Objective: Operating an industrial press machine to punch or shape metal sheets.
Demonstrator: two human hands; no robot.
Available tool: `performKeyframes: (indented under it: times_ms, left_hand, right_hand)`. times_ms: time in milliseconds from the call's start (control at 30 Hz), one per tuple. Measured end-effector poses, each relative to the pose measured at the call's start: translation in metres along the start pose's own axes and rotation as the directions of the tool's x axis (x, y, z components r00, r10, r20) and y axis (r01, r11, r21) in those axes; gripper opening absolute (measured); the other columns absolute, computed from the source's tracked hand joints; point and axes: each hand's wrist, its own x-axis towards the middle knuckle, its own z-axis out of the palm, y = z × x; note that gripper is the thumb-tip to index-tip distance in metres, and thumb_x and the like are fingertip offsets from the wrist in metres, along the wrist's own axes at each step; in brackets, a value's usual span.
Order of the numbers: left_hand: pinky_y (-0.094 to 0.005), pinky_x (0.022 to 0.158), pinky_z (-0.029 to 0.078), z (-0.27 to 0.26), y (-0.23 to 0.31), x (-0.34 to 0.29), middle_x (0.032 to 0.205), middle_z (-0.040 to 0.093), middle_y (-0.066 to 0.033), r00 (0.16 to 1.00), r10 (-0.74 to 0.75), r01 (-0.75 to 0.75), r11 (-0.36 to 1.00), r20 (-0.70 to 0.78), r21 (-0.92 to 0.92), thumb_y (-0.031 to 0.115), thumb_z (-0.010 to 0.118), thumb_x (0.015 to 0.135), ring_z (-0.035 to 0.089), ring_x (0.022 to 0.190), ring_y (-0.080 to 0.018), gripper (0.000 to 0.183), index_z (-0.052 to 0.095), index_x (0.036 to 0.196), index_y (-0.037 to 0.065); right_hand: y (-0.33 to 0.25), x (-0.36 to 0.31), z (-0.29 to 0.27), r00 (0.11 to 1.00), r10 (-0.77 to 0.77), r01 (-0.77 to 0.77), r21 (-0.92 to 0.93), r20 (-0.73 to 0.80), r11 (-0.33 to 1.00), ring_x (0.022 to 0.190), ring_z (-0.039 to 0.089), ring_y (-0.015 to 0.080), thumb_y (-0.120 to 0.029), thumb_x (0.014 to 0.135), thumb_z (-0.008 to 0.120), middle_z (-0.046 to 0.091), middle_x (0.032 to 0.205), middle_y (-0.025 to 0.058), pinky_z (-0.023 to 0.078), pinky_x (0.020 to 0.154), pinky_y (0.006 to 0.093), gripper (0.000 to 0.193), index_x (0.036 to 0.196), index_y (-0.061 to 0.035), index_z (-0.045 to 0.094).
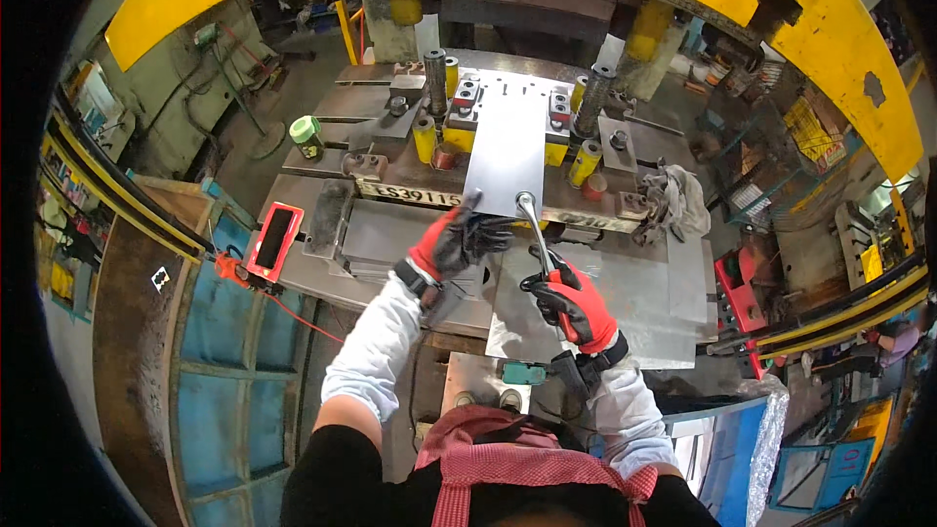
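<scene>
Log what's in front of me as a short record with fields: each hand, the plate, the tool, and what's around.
Left hand: gloved, open, by the plate's near-left corner; contact unclear
Right hand: gloved, closed around the tool's handle
Tool: metal shaft, red handle; round end at the plate's near-right corner
Plate: pale, flat, rectangular, between two dark posts
Left side: green-capped container, red-framed device
Right side: grey rag
Overhead: yellow beam
</scene>
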Motion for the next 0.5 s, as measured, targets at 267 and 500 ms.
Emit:
performKeyframes:
  times_ms: [267,500]
  left_hand:
    - [-0.0354,0.084,0.049,-0.012,-0.011,0.055,0.097,0.060,-0.0249,0.968,0.247,-0.234,0.851,0.036,0.469,0.027,0.042,0.093,0.061,0.091,-0.0296,0.039,0.050,0.102,-0.010]
    - [-0.0349,0.073,0.054,0.002,-0.012,0.064,0.104,0.054,-0.0332,0.949,0.015,-0.058,0.990,-0.314,-0.130,0.028,0.042,0.093,0.061,0.089,-0.0359,0.044,0.039,0.108,-0.013]
  right_hand:
    - [-0.019,0.034,-0.032,0.994,-0.047,0.054,-0.065,0.099,0.996,0.055,0.047,0.0093,-0.019,0.085,0.054,0.048,0.069,0.0015,0.036,0.047,0.0219,0.017,0.095,-0.0050,0.055]
    - [-0.018,0.025,-0.043,0.997,-0.070,0.071,-0.121,0.013,0.990,0.045,0.043,0.0061,-0.016,0.083,0.057,0.048,0.062,-0.0023,0.032,0.040,0.0206,0.014,0.092,-0.0064,0.053]
